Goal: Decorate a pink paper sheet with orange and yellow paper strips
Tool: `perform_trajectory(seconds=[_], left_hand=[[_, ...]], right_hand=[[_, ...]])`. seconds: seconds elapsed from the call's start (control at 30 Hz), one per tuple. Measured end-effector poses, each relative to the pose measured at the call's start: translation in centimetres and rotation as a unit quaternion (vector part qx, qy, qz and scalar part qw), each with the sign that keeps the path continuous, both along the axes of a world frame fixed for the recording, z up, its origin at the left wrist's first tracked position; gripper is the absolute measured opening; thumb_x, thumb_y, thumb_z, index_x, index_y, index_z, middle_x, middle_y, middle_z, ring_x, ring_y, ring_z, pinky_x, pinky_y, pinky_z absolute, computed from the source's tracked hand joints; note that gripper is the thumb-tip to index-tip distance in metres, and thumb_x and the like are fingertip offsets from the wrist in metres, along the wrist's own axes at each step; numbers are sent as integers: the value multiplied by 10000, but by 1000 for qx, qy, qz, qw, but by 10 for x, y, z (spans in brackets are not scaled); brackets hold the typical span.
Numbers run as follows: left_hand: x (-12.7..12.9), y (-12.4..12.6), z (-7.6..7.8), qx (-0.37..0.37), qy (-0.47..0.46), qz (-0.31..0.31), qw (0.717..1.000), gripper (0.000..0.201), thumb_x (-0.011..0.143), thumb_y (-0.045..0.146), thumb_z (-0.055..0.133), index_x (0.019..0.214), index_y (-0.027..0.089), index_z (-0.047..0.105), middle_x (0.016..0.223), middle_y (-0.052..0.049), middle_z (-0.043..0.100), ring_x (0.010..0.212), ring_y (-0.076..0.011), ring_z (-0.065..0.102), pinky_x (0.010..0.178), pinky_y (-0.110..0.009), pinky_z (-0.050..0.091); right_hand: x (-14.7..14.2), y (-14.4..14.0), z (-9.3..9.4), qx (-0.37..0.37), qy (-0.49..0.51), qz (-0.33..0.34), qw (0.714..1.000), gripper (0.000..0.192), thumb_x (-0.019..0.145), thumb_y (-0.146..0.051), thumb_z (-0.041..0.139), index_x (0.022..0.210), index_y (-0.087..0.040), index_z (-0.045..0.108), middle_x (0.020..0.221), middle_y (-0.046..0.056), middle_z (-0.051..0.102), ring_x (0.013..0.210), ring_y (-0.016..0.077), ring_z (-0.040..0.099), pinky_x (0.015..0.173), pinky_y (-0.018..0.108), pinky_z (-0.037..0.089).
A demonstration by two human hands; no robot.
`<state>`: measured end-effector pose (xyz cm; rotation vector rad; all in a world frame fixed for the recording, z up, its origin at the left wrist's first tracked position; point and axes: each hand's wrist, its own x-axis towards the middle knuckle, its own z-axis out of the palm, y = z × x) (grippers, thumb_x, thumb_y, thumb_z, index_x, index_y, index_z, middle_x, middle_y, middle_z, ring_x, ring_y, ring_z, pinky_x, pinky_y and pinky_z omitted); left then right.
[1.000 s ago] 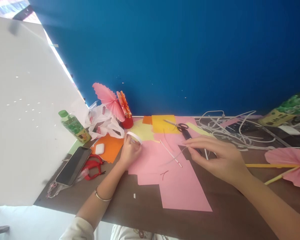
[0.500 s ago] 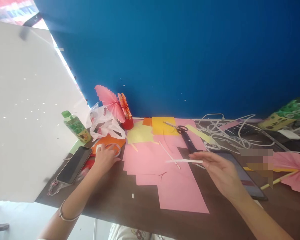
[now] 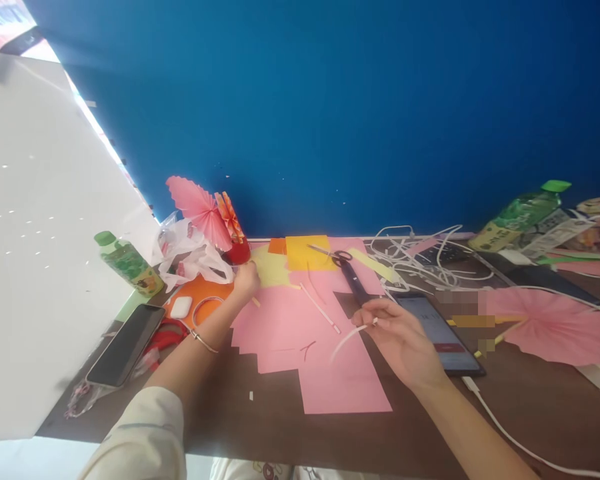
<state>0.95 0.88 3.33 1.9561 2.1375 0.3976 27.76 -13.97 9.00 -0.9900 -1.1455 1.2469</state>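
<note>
Pink paper sheets [image 3: 330,360] are spread nearest on the brown table [image 3: 505,407], and above them a thin white strip [image 3: 347,339] is pinched between thumb and fingertips of the right hand [image 3: 403,340], the other fingers loosely curled; the strip droops to the left over the pink paper. Just right of that hand a lit phone [image 3: 437,332] is laid flat with a white cable running from its near end. At the left, a second, dark phone [image 3: 125,345] is seen beside red-handled pliers [image 3: 163,337], a white earbud case [image 3: 181,307] and a tape ring [image 3: 205,308] on orange paper. Farther back the left hand [image 3: 246,280] is stretched out, half closed, beside a red pot [image 3: 239,252] holding pleated paper fans; whether anything is gripped cannot be told. Black scissors [image 3: 347,270] are lying on yellow paper. Two green bottles are counted, one at the left [image 3: 127,263], one at the right [image 3: 517,217]; their labels cannot be read.
</note>
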Motion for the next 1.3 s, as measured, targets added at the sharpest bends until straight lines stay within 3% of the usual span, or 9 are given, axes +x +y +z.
perform_trajectory(seconds=[0.13,0.33,0.47,0.53,0.63,0.8,1.0,1.17,1.3], left_hand=[[-6,6,-8,10,-58,14,998,274,744,64,444,942,121,624,903,-150,663,864,-259,632,710,-319,476],[-7,0,-13,54,-149,-14,987,283,743,101,482,973,137,642,944,-76,679,842,-161,637,760,-228,474],[-10,5,-17,69,-163,19,984,287,747,150,515,1006,100,630,1001,-113,643,843,-171,626,797,-257,462],[-12,11,-18,65,-161,38,984,238,754,213,538,921,84,650,953,-133,639,889,-214,609,813,-300,451],[-11,16,-20,38,-168,44,984,210,727,279,590,636,94,633,754,-127,633,832,-257,606,733,-326,458],[-6,9,-16,19,-209,23,977,212,700,211,607,508,134,565,611,-75,611,687,-208,601,643,-282,443],[6,-16,8,47,-293,-18,955,166,757,272,561,741,142,662,835,-79,691,727,-174,641,640,-247,471],[17,-37,44,61,-386,-90,916,208,741,326,586,758,150,695,815,-78,703,787,-206,656,691,-279,495],[21,-49,75,14,-438,-134,889,209,709,345,634,765,162,717,835,-70,709,822,-216,653,736,-298,503]], right_hand=[[6,0,4,-16,-24,24,999,162,728,-283,549,875,-239,602,659,6,560,684,187,585,709,385,502],[6,9,17,-51,-27,61,996,228,725,-294,601,944,-231,602,643,-16,515,570,131,502,587,313,477],[-2,15,34,-71,-37,59,995,232,700,-309,644,914,-224,617,681,2,557,609,135,525,584,294,483],[-5,16,41,-74,-51,57,994,244,695,-334,652,909,-222,622,723,20,597,664,156,566,636,317,507],[-6,17,46,-88,-89,51,991,279,692,-377,668,915,-214,626,807,46,649,721,178,617,735,363,523],[-9,13,53,-114,-183,24,976,346,665,-413,704,925,-193,646,861,73,688,717,193,654,778,384,524],[-19,9,65,-92,-247,47,963,333,629,-442,721,835,-183,688,821,66,706,737,196,658,767,351,522],[-43,20,69,-37,-250,46,966,293,638,-454,707,764,-189,705,802,67,704,754,202,652,719,327,524],[-65,40,65,-9,-227,74,971,245,679,-417,684,761,-187,702,774,57,701,722,180,653,740,324,517]])
